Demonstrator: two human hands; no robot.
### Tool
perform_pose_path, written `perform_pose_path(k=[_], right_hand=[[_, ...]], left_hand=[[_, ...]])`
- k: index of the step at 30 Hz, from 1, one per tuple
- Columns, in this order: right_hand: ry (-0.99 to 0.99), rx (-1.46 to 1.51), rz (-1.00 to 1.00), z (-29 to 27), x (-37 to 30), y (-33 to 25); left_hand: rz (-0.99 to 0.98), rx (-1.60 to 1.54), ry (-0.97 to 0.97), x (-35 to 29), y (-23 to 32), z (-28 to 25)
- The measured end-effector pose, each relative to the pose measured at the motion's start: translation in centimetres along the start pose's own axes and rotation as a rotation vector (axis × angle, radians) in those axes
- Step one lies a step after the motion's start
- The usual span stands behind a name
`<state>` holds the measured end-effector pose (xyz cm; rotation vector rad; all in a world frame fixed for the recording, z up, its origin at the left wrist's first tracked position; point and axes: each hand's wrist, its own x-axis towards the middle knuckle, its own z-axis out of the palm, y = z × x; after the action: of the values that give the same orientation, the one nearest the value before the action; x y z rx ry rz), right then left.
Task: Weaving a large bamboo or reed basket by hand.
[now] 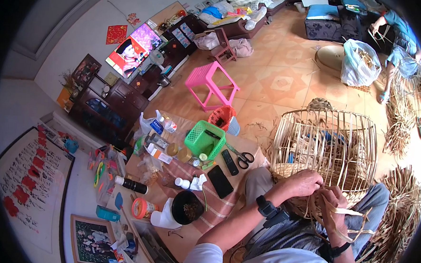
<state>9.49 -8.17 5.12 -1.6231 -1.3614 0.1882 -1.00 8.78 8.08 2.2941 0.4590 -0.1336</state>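
A half-woven straw basket (286, 130) with open upright stakes rests against my knees. My left hand (304, 183) pinches at its near edge, fingers pressed together on a straw strip. Right beside it, my right hand (334, 201) is closed on a pale flat straw strip (354, 213), whose loop hangs out to the right. The exact spot where the fingertips meet the weave is partly hidden by the hands. Blue items and loose straw show inside the basket.
Left of me a table holds scissors (244, 159), a black phone (220, 181), a remote (229, 162), a green basket (205, 140) and a dark bowl (187, 207). Straw bundles (396, 212) lie at right. Beyond stand a pink stool (212, 84) and another person (402, 37) handling straw.
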Motion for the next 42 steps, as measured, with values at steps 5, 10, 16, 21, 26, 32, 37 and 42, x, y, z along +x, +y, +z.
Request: perform_pose_path(k=[5, 10, 16, 21, 26, 32, 37, 42], right_hand=[[-0.028, -0.121, -0.084, 0.3, 0.6, -0.5], [-0.067, -0.212, -0.124, -0.1, 1.1, -1.1], [-0.130, -0.374, -0.183, -0.9, 1.2, -1.7], [-0.122, -0.314, -0.141, -1.0, 1.1, -1.5], [-0.035, -0.204, -0.071, -0.4, 0.4, -0.8], [-0.003, -0.197, -0.212, -0.4, 0.3, -0.2], [-0.057, -0.249, -0.243, -0.2, 0.8, 0.0], [-0.079, -0.269, -0.258, 0.0, 1.1, 0.1]], left_hand=[[-0.068, 0.050, 0.000, 1.5, -0.5, 0.4], [-0.054, 0.062, 0.075, 2.6, -0.7, 0.3], [-0.322, -0.049, -0.239, 3.8, 0.0, -0.9], [-0.199, 0.073, -0.114, 4.2, -0.3, -0.5], [-0.258, 0.055, -0.109, 4.2, -0.2, -0.1], [-0.312, 0.035, -0.050, 3.4, 0.8, -0.7], [-0.238, -0.077, -0.237, 3.5, -0.3, -1.8], [-0.079, -0.039, -0.171, 3.6, -1.0, -1.8]])
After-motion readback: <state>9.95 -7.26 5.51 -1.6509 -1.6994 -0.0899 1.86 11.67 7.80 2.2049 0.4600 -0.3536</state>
